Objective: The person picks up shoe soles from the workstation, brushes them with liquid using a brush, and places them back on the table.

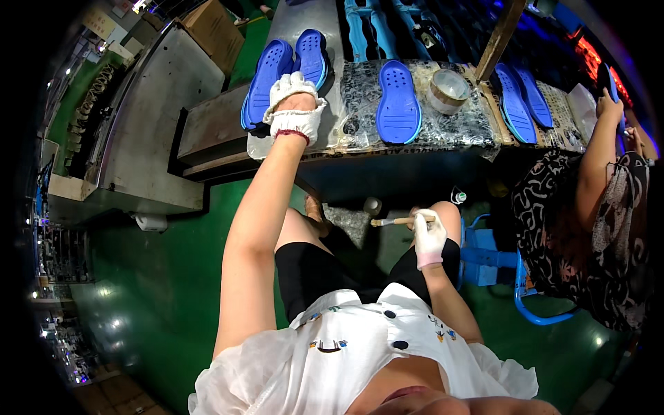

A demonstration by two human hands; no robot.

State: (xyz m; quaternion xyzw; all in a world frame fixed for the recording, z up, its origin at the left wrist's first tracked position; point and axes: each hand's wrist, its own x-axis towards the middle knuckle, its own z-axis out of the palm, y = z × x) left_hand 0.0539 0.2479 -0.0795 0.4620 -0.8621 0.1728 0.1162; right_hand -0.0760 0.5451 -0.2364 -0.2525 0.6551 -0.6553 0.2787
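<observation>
My left hand (295, 109), in a white work glove rolled back at the palm, reaches out to a pair of blue shoe soles at the bench's left end. Its fingers are bent over the lower part of the right-hand shoe sole (312, 54) and hide that end; the left-hand shoe sole (266, 86) lies close beside it. Above my thigh, my right hand (430, 238), gloved in white, grips a flat paintbrush (395, 221) by its wooden handle, bristles pointing left. A single blue shoe sole (399, 104) lies on the bench, left of a tub (448, 91) of pale content.
Plastic-covered paper wraps the bench top (360, 142). Farther right lie two more blue soles (513, 104), past a wooden post (499, 41). A co-worker's arm (598, 159) holds a blue piece at the right. A blue stool (484, 259) and a metal cabinet (149, 138) flank me.
</observation>
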